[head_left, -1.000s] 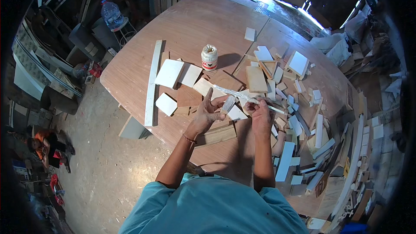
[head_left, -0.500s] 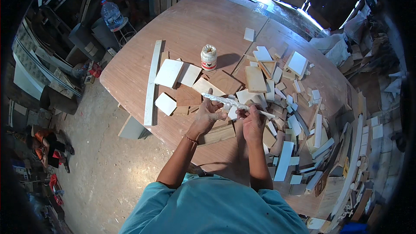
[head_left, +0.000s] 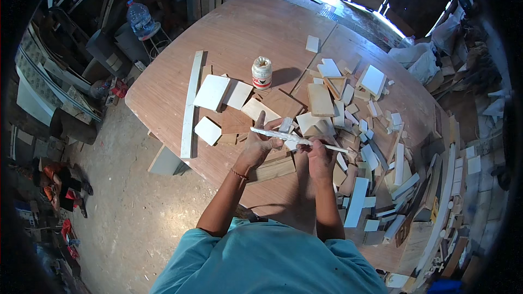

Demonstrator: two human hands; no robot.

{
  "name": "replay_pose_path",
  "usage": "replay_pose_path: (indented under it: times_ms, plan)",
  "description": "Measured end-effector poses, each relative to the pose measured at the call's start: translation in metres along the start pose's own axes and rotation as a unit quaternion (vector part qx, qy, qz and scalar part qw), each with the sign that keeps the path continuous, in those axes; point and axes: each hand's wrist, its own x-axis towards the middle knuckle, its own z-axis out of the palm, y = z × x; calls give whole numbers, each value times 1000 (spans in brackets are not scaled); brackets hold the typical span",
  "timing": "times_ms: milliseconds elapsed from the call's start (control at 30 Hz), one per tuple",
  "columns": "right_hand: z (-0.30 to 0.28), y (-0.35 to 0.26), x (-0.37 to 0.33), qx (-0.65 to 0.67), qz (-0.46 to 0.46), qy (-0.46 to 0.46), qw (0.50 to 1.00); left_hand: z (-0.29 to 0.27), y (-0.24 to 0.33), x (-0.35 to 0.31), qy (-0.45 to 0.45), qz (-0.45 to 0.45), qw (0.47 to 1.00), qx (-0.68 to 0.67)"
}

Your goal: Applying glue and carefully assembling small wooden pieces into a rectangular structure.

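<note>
My left hand (head_left: 257,148), a beaded band on its wrist, is over the near part of the table with its thumb and fingers bent around a small pale block (head_left: 286,124), partly hidden. My right hand (head_left: 320,159) pinches a thin stick (head_left: 294,138) thickly smeared with white paste. The stick lies nearly level, passing in front of the block and across my left thumb and fingers. Beyond both hands, an open jar (head_left: 262,73) stands upright, with white paste around its mouth.
On the wooden table (head_left: 218,27), loose boards (head_left: 212,92) and a long pale strip (head_left: 192,103) lie left of the jar. Several offcuts (head_left: 321,100) are heaped at the right. A water bottle (head_left: 140,19) stands on a stool; a person (head_left: 57,185) is at the far left.
The stick's left end has dropped slightly toward me, and its right end has tipped a little lower. The small pale block shows more clearly above the stick. The jar stays put.
</note>
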Motion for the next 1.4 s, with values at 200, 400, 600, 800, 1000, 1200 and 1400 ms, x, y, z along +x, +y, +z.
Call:
replay_pose_path:
  times_ms: [200,400,600,800,1000,1200,1400]
  plan:
    - [-10,6,17,36,44,31,998,1,2,0,-61,19,998,-15]
    - [-15,15,33,2,38,95,995,-2,-3,2,-41,15,999,4]
    - [-10,12,20,-6,60,-17,998,-6,-2,4,-25,21,998,-45]
    - [-17,23,38,22,14,46,999,-6,-3,5,-46,-29,987,-151]
    - [-19,32,68,28,4,74,997,-11,-2,16,14,-20,994,-109]
    - [11,46,132,-119,26,60,991,-44,-9,67,72,53,996,-12]
    - [27,89,209,-453,-183,-7,872,-43,10,95,73,97,992,18]
